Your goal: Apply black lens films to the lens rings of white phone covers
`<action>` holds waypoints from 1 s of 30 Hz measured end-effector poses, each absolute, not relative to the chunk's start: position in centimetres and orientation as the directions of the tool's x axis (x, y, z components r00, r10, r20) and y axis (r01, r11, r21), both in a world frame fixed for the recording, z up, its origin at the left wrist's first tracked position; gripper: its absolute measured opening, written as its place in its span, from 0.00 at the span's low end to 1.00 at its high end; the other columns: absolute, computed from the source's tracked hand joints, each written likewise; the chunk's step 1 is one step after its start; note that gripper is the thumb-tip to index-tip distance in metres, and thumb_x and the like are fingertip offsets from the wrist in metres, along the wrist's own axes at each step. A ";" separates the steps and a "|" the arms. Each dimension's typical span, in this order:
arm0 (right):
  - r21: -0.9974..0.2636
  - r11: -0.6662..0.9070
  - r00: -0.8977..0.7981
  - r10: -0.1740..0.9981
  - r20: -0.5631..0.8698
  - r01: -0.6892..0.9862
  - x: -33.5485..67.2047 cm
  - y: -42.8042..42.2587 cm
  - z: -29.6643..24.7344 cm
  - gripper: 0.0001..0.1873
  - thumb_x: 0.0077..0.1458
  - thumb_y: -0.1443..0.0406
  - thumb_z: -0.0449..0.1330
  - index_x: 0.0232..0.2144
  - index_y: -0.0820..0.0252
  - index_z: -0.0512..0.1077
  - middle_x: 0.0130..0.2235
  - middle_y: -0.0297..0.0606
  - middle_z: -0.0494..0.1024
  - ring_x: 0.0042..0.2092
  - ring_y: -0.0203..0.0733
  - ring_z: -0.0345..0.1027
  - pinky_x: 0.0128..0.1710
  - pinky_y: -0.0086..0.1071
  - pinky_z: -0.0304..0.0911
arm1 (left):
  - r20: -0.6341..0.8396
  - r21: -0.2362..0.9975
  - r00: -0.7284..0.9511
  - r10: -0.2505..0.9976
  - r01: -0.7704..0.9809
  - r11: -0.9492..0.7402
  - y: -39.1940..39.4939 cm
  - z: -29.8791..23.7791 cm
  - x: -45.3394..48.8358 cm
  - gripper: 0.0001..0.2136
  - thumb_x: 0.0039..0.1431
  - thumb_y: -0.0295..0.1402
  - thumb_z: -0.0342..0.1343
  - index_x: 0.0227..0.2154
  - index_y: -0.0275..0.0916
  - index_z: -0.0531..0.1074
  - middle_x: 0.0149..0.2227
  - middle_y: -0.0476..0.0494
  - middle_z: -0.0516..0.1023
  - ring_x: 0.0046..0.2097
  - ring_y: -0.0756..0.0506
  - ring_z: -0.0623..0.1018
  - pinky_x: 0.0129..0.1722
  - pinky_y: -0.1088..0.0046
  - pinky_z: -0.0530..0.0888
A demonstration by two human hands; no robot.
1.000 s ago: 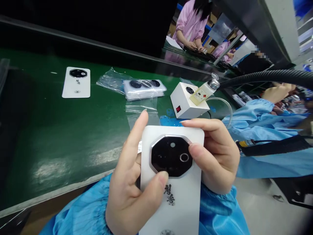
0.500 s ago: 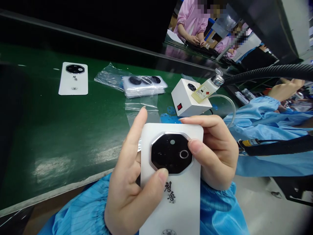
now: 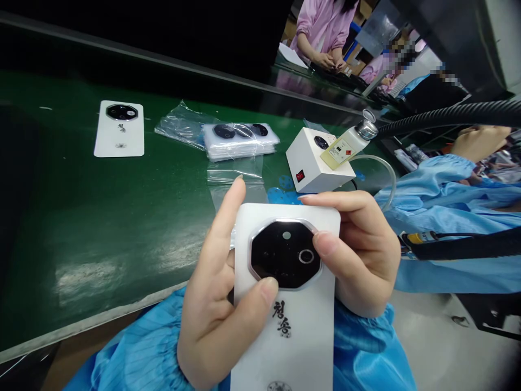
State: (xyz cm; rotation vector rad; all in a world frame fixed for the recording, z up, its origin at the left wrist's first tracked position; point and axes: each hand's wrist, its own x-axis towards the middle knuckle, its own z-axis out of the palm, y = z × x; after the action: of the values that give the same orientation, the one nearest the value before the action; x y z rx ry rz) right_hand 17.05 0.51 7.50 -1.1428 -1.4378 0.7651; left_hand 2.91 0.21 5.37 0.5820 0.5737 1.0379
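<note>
Left hand (image 3: 215,320) and right hand (image 3: 358,255) have the white phone back (image 3: 293,336) pinched snug at its edges. Both thumbs (image 3: 268,289) sit right on the rim of the black camera glass (image 3: 277,255).

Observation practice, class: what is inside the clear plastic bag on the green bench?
A stack of white phone back covers; the top cover's black camera window shows, the lower covers are hidden.

On the green conveyor belt (image 3: 122,228), a white phone cover (image 3: 119,129) lies far left. A bagged stack of covers (image 3: 240,140) sits beside a white switch box (image 3: 313,163), with a labelled bottle (image 3: 344,151) leaning on it. A co-worker's blue sleeve (image 3: 427,174) lies right.
</note>
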 end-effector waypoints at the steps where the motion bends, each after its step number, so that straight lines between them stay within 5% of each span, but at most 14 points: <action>1: -0.916 0.330 0.056 0.935 0.351 0.229 17.1 0.5 7.5 0.11 0.57 0.62 0.57 0.43 0.52 0.70 0.31 0.34 0.74 0.29 0.35 0.66 0.25 0.30 0.65 | -0.144 0.684 0.396 0.907 -0.623 0.381 0.3 5.3 2.9 0.34 0.54 0.27 0.57 0.60 0.60 0.52 0.39 0.53 0.81 0.34 0.44 0.82 0.26 0.75 0.79; 10: -0.865 0.362 0.065 0.911 0.408 0.348 17.0 0.5 7.3 0.11 0.56 0.64 0.56 0.44 0.53 0.69 0.31 0.35 0.74 0.30 0.35 0.65 0.22 0.29 0.61 | -0.020 0.747 0.386 0.922 -0.607 0.271 0.9 4.7 3.1 0.28 0.55 0.27 0.56 0.55 0.63 0.59 0.43 0.55 0.78 0.44 0.43 0.79 0.35 0.71 0.79; 20: -0.809 0.393 0.048 0.888 0.458 0.438 16.8 0.4 7.7 0.12 0.56 0.63 0.56 0.43 0.51 0.71 0.32 0.38 0.73 0.28 0.38 0.63 0.18 0.32 0.57 | 0.008 0.844 0.295 0.956 -0.515 0.151 0.4 5.0 3.1 0.31 0.52 0.24 0.54 0.57 0.60 0.58 0.51 0.57 0.74 0.43 0.43 0.80 0.27 0.78 0.79; 30: -0.807 0.409 0.043 0.882 0.469 0.425 16.7 0.4 7.7 0.12 0.56 0.63 0.56 0.43 0.50 0.71 0.31 0.37 0.72 0.26 0.37 0.61 0.18 0.32 0.57 | -0.058 0.861 0.265 0.963 -0.475 0.182 -0.4 5.3 3.1 0.33 0.52 0.22 0.50 0.58 0.59 0.55 0.59 0.64 0.65 0.55 0.39 0.72 0.28 0.80 0.79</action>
State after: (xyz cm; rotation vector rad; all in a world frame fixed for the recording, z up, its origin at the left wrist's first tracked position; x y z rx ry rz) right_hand 16.69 0.36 7.75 -1.1926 -1.5717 0.5228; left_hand 3.14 -0.43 5.33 0.8464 0.7153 1.1465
